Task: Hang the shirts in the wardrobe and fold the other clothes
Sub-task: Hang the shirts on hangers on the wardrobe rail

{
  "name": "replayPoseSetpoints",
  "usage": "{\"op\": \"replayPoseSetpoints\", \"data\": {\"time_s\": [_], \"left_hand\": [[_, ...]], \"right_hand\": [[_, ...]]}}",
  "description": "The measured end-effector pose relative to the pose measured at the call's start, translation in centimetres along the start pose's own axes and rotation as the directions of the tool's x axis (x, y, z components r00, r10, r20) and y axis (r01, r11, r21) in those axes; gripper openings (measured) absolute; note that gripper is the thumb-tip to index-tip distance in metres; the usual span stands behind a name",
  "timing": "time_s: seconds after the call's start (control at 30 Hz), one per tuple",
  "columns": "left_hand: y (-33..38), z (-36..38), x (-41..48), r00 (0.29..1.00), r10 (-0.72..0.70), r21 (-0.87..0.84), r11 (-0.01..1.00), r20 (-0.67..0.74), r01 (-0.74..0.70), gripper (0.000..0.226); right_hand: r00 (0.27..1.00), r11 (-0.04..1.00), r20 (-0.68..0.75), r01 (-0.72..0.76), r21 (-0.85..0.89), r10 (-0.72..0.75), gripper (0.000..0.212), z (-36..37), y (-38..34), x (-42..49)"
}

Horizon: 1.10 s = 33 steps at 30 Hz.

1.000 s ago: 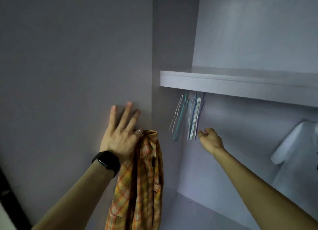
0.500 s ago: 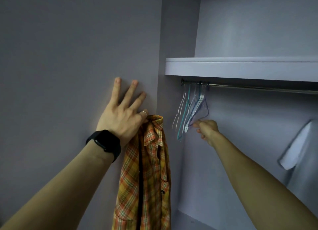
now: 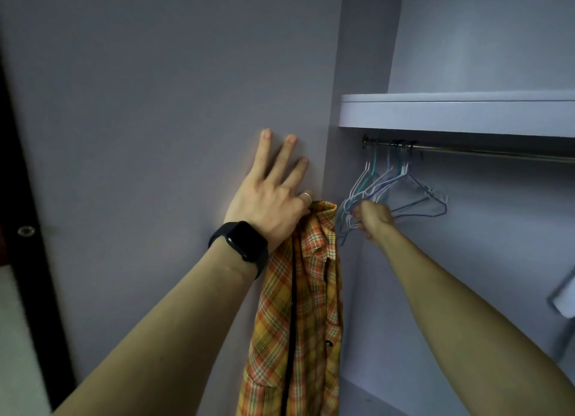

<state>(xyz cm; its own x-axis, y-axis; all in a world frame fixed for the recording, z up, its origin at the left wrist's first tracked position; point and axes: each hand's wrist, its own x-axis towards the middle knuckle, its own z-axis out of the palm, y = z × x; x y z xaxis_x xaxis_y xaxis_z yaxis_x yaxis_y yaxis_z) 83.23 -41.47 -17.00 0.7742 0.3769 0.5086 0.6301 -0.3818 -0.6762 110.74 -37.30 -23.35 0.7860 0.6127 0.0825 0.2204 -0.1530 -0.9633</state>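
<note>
Head view, room: I'm looking into a pale lilac wardrobe (image 3: 513, 260) from the only camera I have. A broad lilac panel (image 3: 155, 104) fills the left half of the picture, with a dark vertical strip (image 3: 18, 197) at the far left edge.
Shelf: a thick lilac shelf (image 3: 451, 113) crosses the upper right, with a metal rail (image 3: 497, 154) just under it.
Wardrobe floor: a pale base (image 3: 373, 394) shows low down between the shirt and my right forearm.
Plaid shirt: the plaid shirt (image 3: 298, 306) is checked in orange, yellow and green. It hangs long and bunched against the panel's right edge, outside the hanging space, with its collar at the top beside my left hand.
Left hand: my left hand (image 3: 270, 197) lies on the panel with three fingers (image 3: 289, 154) spread straight upward. The finger with the ring (image 3: 306, 196) bends down onto the collar and the shirt hangs from that pinch. I can't see the thumb. A black smartwatch (image 3: 242, 244) sits on the wrist.
Rail contents: a bunch of wire hangers (image 3: 382, 182), white, teal and blue, is hooked at the rail's left end, and a purple hanger (image 3: 429, 200) is swung out to the right.
Right hand: my right hand (image 3: 373, 218) is curled tight around the hangers' lower wires.
Right edge: part of a white garment (image 3: 563, 300) hangs inside.
</note>
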Motion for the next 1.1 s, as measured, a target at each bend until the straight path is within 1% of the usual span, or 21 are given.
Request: {"op": "replayPoseSetpoints", "data": {"time_s": [0.03, 0.07, 0.1, 0.17, 0.2, 0.27, 0.37, 0.47, 0.57, 0.63, 0.73, 0.83, 0.9, 0.97, 1.0, 1.1], "left_hand": [[0.0, 0.0, -0.1, 1.0, -0.001, 0.003, 1.0, 0.0, 0.001, 0.049], [0.1, -0.1, -0.1, 1.0, 0.003, 0.004, 1.0, -0.003, -0.003, 0.049], [0.0, -0.2, -0.1, 1.0, 0.002, 0.001, 1.0, -0.007, -0.002, 0.049], [-0.1, -0.2, -0.1, 1.0, 0.005, -0.02, 1.0, -0.019, -0.005, 0.048], [-0.2, 0.0, -0.1, 1.0, 0.005, -0.02, 1.0, -0.025, -0.005, 0.048], [-0.4, 0.4, -0.2, 1.0, 0.002, -0.005, 1.0, -0.024, -0.003, 0.047], [-0.4, 0.8, 0.0, 1.0, 0.001, 0.014, 1.0, -0.025, -0.001, 0.047], [-0.3, 0.9, 0.0, 1.0, 0.003, 0.002, 1.0, -0.015, -0.003, 0.047], [-0.1, 1.1, -0.3, 0.999, 0.008, -0.006, 1.0, 0.042, -0.007, 0.047], [-0.3, 0.9, -0.5, 0.994, 0.013, -0.015, 1.0, 0.106, -0.012, 0.046], [-0.6, -0.3, -0.3, 0.984, 0.035, -0.063, 0.998, 0.176, -0.024, 0.046], [-0.5, -1.2, -0.2, 0.969, 0.063, -0.094, 0.995, 0.239, -0.041, 0.044], [-0.5, -1.3, 0.1, 0.96, 0.062, -0.102, 0.994, 0.272, -0.035, 0.044], [-0.9, -1.7, 0.6, 0.954, 0.061, -0.107, 0.994, 0.293, -0.03, 0.043], [-1.0, -2.0, 0.7, 0.947, 0.067, -0.121, 0.992, 0.315, -0.03, 0.043], [-1.0, -2.3, 1.0, 0.928, 0.037, -0.195, 0.98, 0.372, 0.039, 0.041]], "right_hand": [[1.0, 0.999, 0.001, 0.007, -0.045, -0.007, 0.062, 0.3, 0.1, 0.1], [1.0, 0.995, 0.006, 0.017, -0.1, -0.017, 0.077, 0.3, 0.3, 0.5], [0.999, 0.982, 0.01, 0.044, -0.182, -0.042, 0.082, 0.5, 0.3, 0.4], [0.994, 0.931, 0.009, 0.104, -0.349, -0.108, 0.078, 0.8, 0.2, -0.1], [0.99, 0.913, -0.033, 0.11, -0.394, -0.134, 0.076, 0.8, 0.2, -0.4], [0.985, 0.921, -0.129, 0.057, -0.386, -0.115, 0.074, 0.7, 0.3, -0.4], [0.974, 0.925, -0.225, -0.068, -0.373, -0.019, 0.07, -0.5, 0.5, -0.5], [0.932, 0.875, -0.333, -0.041, -0.482, -0.139, 0.064, -2.1, 0.3, -1.7], [0.911, 0.849, -0.364, -0.033, -0.528, -0.192, 0.065, -3.9, -0.1, -3.0], [0.916, 0.85, -0.352, -0.022, -0.527, -0.195, 0.067, -5.5, -0.5, -3.6], [0.929, 0.88, -0.321, 0.012, -0.475, -0.186, 0.068, -9.4, -2.2, -3.8], [0.952, 0.89, -0.258, 0.033, -0.455, -0.167, 0.065, -13.3, -4.8, -3.3], [0.96, 0.877, -0.234, 0.026, -0.48, -0.157, 0.063, -15.1, -6.1, -3.0], [0.959, 0.845, -0.218, 0.039, -0.533, -0.182, 0.062, -16.2, -6.7, -4.0], [0.964, 0.825, -0.201, 0.032, -0.564, -0.175, 0.062, -16.9, -6.6, -5.4], [0.976, 0.784, -0.146, 0.037, -0.619, -0.161, 0.063, -18.1, -4.7, -11.0]]}}
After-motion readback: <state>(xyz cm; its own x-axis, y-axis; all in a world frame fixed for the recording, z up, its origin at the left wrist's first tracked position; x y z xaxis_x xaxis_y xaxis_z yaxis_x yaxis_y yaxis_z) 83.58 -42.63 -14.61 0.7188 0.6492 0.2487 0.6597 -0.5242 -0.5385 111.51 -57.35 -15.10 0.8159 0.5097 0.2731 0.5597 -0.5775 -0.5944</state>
